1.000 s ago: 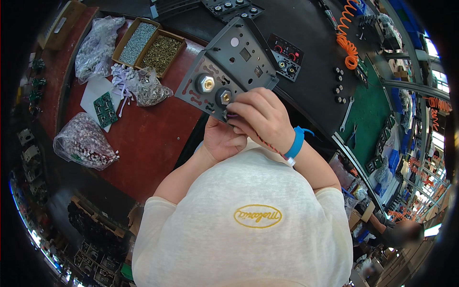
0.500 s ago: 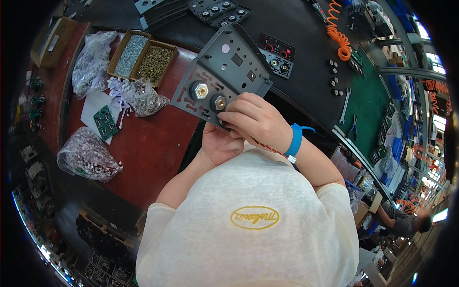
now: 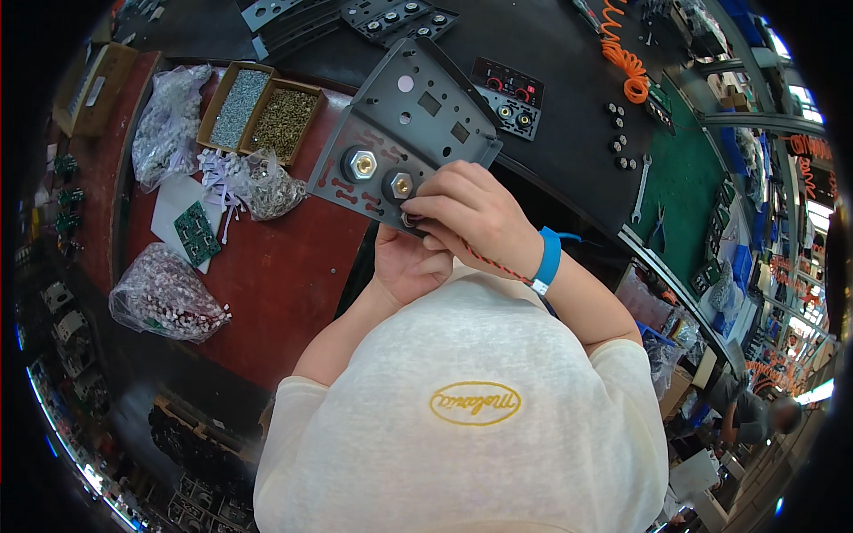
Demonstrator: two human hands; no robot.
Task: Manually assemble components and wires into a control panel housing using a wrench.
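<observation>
Above the near edge of the desk [image 3: 284, 306], a grey metal panel [image 3: 404, 138] is held tilted in front of the person's chest. Two large hex nuts [image 3: 362, 164] with brass centres are seated side by side on its lower face. At the panel's lowest corner, a small dark part [image 3: 408, 218] is pinched by the grip of the right hand [image 3: 480, 213], just beside the nearer nut. A twisted red-and-black wire [image 3: 487, 259] is led from under these fingers to a white connector [image 3: 539, 287], which lies against a blue wristband [image 3: 550, 258]. The left hand [image 3: 410, 266] is placed beneath the same corner with its fingers curled; its thumb tip is hidden behind the panel, so whether anything is pinched by that grip cannot be told. To the left, silver and brass-coloured small parts are kept in a divided cardboard box [image 3: 201, 133], and a green circuit board [image 3: 196, 231] is laid near a clear bag [image 3: 164, 293]. To the right, a wrench [image 3: 641, 191] and pliers [image 3: 658, 233] are laid on a green surface [image 3: 680, 191].
</observation>
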